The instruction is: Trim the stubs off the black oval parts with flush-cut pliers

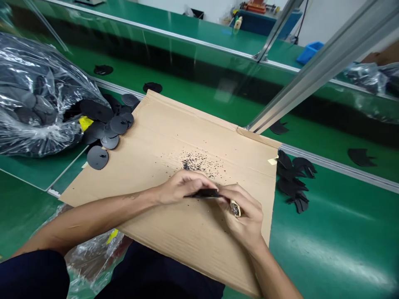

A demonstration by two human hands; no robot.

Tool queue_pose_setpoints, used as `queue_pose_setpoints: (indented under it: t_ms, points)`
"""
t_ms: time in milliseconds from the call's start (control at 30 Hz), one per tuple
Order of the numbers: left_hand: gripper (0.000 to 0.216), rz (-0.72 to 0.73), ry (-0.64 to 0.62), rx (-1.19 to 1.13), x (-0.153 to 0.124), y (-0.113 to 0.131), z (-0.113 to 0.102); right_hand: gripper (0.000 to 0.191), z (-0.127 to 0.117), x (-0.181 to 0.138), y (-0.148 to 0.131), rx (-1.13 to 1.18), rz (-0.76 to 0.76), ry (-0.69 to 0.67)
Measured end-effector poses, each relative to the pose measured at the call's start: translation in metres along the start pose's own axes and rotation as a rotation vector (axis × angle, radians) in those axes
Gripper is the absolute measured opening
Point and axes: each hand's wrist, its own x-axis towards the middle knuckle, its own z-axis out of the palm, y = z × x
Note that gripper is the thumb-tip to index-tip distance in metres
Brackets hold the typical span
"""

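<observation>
My left hand (pixel 185 185) pinches a thin, flat black piece (pixel 204 193), seen nearly edge-on above the cardboard sheet (pixel 162 224). My right hand (pixel 245 211) is closed at the piece's right end, with its fingertips against it. Out of the right fist pokes the end of a small tool with a pale yellow wrapped handle (pixel 236 208); its working end is hidden by the fingers. Just beyond both hands, many tiny black scraps (pixel 199 162) are strewn over the cardboard.
At left, a clear plastic bag (pixel 37 99) spills rounded black pieces (pixel 118 124) onto the cardboard's edge. More cut black pieces (pixel 291 176) lie heaped on the green table (pixel 336 232) at right. A slanted metal post (pixel 305 70) rises behind the cardboard.
</observation>
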Motion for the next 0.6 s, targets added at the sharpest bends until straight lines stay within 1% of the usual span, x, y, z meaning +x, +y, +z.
queue_pose_setpoints:
  t_ms: [67, 100, 133, 200, 267, 367, 433, 467, 533, 567, 600]
  points:
    - [0.066, 0.002, -0.007, -0.031, -0.001, -0.001, 0.001, 0.007, 0.001, 0.001, -0.003, -0.01, 0.016, 0.059]
    - [0.066, 0.001, 0.013, -0.016, -0.001, -0.002, 0.002, 0.006, 0.001, 0.002, -0.004, -0.008, 0.026, 0.072]
    - [0.061, -0.003, 0.044, 0.009, -0.002, -0.003, 0.003, 0.005, 0.002, 0.002, -0.005, -0.001, 0.039, 0.074]
    - [0.041, -0.022, 0.102, 0.038, -0.003, -0.006, 0.005, 0.003, 0.001, 0.001, -0.006, 0.024, 0.082, 0.074]
    - [0.03, -0.043, 0.104, 0.011, -0.003, -0.006, 0.006, 0.013, 0.0, -0.001, -0.005, 0.075, 0.141, 0.083]
    - [0.026, -0.031, 0.077, -0.03, -0.001, -0.004, 0.004, 0.034, -0.002, -0.002, -0.002, 0.229, 0.206, 0.135]
    - [0.023, -0.005, 0.081, -0.052, 0.0, -0.003, 0.002, 0.041, -0.005, -0.002, 0.0, 0.332, 0.237, 0.205]
    - [0.023, 0.001, 0.088, -0.067, 0.001, -0.003, 0.001, 0.04, -0.006, -0.001, 0.001, 0.371, 0.26, 0.241]
    - [0.023, -0.006, 0.091, -0.098, 0.001, -0.004, -0.001, 0.032, -0.009, 0.0, 0.003, 0.442, 0.313, 0.289]
    - [0.023, -0.014, 0.09, -0.108, 0.0, -0.004, -0.002, 0.027, -0.011, 0.001, 0.003, 0.478, 0.335, 0.296]
    - [0.023, -0.022, 0.09, -0.115, 0.0, -0.005, -0.003, 0.026, -0.012, 0.001, 0.002, 0.507, 0.346, 0.286]
